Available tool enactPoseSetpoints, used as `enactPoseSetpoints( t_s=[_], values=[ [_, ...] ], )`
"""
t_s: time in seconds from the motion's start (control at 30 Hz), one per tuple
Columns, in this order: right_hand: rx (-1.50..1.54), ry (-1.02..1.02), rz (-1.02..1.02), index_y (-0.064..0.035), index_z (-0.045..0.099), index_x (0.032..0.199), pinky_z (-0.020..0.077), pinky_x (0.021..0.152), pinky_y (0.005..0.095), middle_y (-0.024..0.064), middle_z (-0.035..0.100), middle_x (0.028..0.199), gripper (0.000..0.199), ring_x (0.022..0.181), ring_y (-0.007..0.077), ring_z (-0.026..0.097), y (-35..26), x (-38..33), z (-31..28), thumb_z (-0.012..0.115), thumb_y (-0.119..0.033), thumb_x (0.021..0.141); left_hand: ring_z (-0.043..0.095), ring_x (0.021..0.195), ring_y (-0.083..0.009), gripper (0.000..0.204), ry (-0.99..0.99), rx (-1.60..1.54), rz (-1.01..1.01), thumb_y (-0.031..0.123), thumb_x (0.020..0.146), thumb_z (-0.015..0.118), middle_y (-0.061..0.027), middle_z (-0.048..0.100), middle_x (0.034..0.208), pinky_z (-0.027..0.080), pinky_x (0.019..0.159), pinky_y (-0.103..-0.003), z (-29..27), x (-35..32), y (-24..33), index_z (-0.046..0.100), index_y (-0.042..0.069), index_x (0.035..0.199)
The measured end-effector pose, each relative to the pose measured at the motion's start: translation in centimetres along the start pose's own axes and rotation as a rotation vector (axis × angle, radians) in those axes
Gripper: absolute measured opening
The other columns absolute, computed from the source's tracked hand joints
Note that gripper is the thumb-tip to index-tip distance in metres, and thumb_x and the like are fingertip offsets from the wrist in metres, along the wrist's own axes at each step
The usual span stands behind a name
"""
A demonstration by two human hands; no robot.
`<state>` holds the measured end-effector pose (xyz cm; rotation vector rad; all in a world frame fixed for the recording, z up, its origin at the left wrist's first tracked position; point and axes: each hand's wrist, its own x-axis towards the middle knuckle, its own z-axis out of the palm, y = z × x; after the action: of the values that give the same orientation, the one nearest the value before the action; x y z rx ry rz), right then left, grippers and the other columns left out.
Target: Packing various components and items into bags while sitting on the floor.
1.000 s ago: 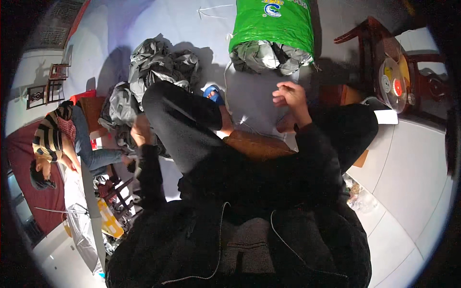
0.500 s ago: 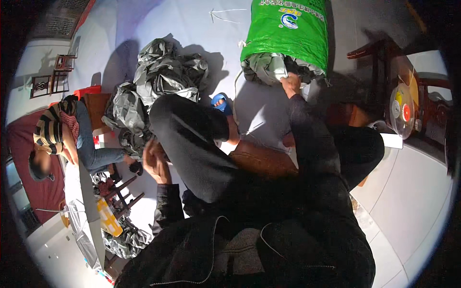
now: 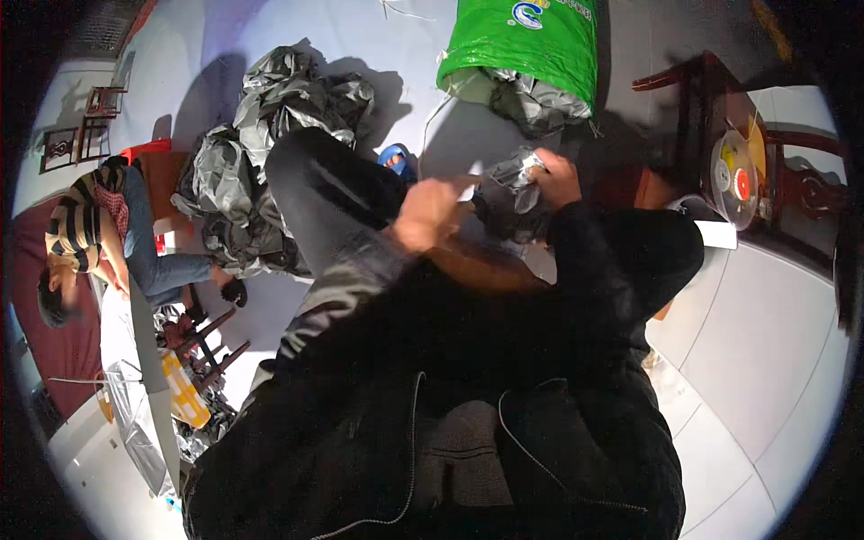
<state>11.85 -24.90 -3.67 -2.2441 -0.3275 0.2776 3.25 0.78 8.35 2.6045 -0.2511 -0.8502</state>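
Note:
My right hand [image 3: 556, 178] is closed on a crumpled piece of grey, shiny sheet fabric [image 3: 511, 171] in front of my knees. My left hand [image 3: 430, 214] is beside it, smeared by motion, with a small white thing [image 3: 472, 184] near its fingertips; whether that is gripped does not show. Just beyond, a green woven sack [image 3: 517, 45] lies with its mouth toward me, and more grey fabric [image 3: 540, 103] bulges from the opening. On the left, past my knee, rises a large heap of the same grey fabric [image 3: 292, 99].
A person [image 3: 99, 225] in a striped top sits at the left by a pale board-like surface [image 3: 135, 360]. A yellow-and-white package [image 3: 184, 387] lies below a dark wooden stool [image 3: 207, 337]. At right stand dark wooden furniture [image 3: 697, 108] and a round clear container [image 3: 733, 180].
My right hand has drawn grey fabric out from the sack's mouth toward me. My left hand has moved from beside the left heap to the middle, near the right hand.

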Motion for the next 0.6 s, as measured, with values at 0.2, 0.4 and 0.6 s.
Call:
enactPoseSetpoints(
  t_s=[0.2, 0.4, 0.6],
  values=[
    [0.319, -0.282, -0.105, -0.0018, 0.064, 0.097, 0.0482, 0.075, 0.0341, 0.0114, 0.066, 0.083, 0.02, 0.08, 0.0201, 0.062, -4.6, -1.9, -4.6, 0.063, -0.016, 0.083, 0.055, 0.118, -0.0275, 0.041, 0.511, 0.535, -0.005, 0.018, 0.087, 0.06, -0.014, 0.051, 0.135, 0.048, 0.095, -0.039, 9.1, 3.6, 1.1, 0.058, 0.013, 0.127],
    [0.548, -0.257, 0.009, 0.0004, 0.064, 0.099, 0.0461, 0.076, 0.0281, 0.0038, 0.065, 0.086, 0.02, 0.081, 0.012, 0.057, -6.1, -0.9, -4.4, 0.062, -0.016, 0.088, 0.053, 0.122, -0.0321, 0.039, 0.74, 0.346, 0.332, 0.013, 0.08, 0.063, -0.0179, 0.048, 0.14, 0.049, 0.094, -0.038, 9.0, 4.5, -0.8, 0.062, 0.009, 0.118],
    [0.545, 0.221, 0.194, -0.0026, 0.065, 0.101, 0.0508, 0.069, 0.0271, 0.0044, 0.067, 0.091, 0.013, 0.078, 0.0116, 0.062, -7.0, -0.7, -3.6, 0.059, -0.01, 0.091, 0.064, 0.109, -0.0292, 0.025, 0.572, -0.119, 0.429, 0.005, 0.076, 0.063, -0.0273, 0.062, 0.116, 0.053, 0.083, -0.036, 0.7, 2.0, -0.1, 0.064, -0.003, 0.1]
  ],
)
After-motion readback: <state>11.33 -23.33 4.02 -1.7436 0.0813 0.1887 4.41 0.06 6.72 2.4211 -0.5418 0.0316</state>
